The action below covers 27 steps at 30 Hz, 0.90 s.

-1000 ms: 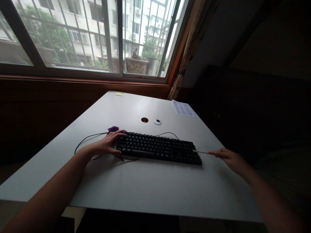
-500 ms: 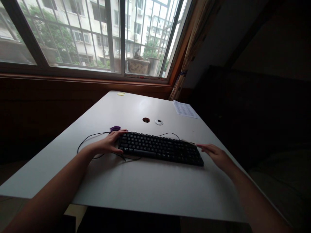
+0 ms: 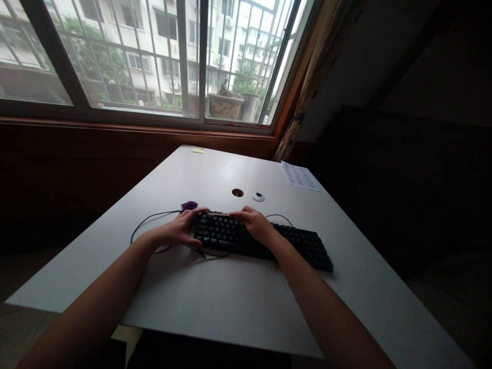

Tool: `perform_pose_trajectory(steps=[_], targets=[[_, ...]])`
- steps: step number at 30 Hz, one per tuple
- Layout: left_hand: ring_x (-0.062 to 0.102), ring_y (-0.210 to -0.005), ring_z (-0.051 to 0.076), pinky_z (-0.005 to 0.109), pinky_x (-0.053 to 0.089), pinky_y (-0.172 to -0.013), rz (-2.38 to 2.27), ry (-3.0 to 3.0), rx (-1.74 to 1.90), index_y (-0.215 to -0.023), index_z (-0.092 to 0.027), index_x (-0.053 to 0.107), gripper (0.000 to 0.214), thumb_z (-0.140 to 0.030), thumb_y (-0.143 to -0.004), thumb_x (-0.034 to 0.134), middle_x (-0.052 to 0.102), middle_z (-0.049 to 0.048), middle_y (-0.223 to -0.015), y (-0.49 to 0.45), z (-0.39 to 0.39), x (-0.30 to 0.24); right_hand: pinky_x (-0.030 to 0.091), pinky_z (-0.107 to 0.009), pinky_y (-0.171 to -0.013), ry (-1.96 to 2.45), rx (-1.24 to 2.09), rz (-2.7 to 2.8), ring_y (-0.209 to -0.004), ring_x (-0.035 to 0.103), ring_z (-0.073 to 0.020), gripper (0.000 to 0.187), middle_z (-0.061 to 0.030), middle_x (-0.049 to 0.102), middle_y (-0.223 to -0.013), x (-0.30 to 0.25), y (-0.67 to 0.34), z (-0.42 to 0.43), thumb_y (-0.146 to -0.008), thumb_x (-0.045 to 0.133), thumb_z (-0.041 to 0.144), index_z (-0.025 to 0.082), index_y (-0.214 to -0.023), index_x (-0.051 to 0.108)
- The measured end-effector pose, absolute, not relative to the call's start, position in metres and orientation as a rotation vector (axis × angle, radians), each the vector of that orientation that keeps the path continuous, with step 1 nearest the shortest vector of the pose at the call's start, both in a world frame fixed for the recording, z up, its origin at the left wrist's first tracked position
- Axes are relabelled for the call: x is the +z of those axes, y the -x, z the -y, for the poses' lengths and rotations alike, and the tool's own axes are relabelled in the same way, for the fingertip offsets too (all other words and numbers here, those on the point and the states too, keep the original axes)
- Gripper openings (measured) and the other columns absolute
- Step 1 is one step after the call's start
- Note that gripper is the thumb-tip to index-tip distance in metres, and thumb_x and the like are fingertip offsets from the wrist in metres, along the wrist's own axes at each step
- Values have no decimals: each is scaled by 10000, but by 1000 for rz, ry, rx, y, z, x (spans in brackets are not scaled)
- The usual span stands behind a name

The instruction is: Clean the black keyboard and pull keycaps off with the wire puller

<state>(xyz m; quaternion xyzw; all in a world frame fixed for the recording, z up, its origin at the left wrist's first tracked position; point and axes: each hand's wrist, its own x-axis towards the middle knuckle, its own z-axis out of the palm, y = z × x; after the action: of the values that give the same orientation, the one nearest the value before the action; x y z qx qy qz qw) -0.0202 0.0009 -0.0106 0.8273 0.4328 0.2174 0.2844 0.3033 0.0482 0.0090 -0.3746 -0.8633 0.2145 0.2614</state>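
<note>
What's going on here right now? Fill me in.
A person has both hands at a black keyboard on a white desk. The left hand holds its left end, thumb at the near edge and fingers at the far edge. The right hand reaches across the keyboard, pinching a thin pale stick along the top rows; whether it touches the keys is hard to tell. A purple item lies just beyond the left hand.

- We see matt black plastic on the keyboard [image 3: 227,233].
- We find the white tabletop [image 3: 215,292] smooth, softly glossy.
- We take the purple bundle [image 3: 189,205] for cloth.
- We see thin paper in the printed sheet [image 3: 301,177].
- We notice glossy reddish wood along the windowsill [image 3: 154,128].
</note>
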Motion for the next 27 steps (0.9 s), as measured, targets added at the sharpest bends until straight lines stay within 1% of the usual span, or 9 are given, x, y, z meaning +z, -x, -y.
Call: perform_pose_trajectory(steps=[5,10,17,21,27], targets=[[354,-1416,364,530,327,-1178,-1170,-2215,557,-1560,-337,204,1074,-502,-708,837,357,112,-1523,19,1,-7,451,-285,-751,1069,519,2418,-765,551,-153,537,-21,608,-920,11,-281,-57,-898,469,48,381,-1254,693],[297,-1456,352,517,274,-1214,-1108,-2268,587,-1543,-322,239,1016,-475,-728,826,315,101,-1572,20,0,-8,439,-272,-715,1091,367,2455,-749,548,-151,641,-19,622,-902,13,-303,-56,-817,455,-26,388,-1240,702],[297,-1466,330,516,255,-1221,-1077,-2256,594,-1531,-316,270,959,-461,-749,806,310,101,-1588,19,1,-5,466,-296,-789,1168,139,2466,-846,570,-180,625,-31,639,-940,8,-368,-44,-791,465,-17,380,-1196,729],[281,-1476,329,508,260,-1223,-1068,-2264,584,-1534,-315,274,938,-465,-766,790,296,99,-1595,21,1,-5,475,-319,-841,1249,117,2431,-862,581,-189,588,-25,647,-936,11,-411,-33,-793,486,15,376,-1186,733],[278,-1477,332,509,270,-1221,-1081,-2286,568,-1524,-322,277,921,-459,-772,791,295,90,-1595,22,-1,-8,474,-326,-846,1405,84,2397,-883,591,-205,514,-34,652,-935,18,-481,-16,-802,504,86,358,-1161,751]])
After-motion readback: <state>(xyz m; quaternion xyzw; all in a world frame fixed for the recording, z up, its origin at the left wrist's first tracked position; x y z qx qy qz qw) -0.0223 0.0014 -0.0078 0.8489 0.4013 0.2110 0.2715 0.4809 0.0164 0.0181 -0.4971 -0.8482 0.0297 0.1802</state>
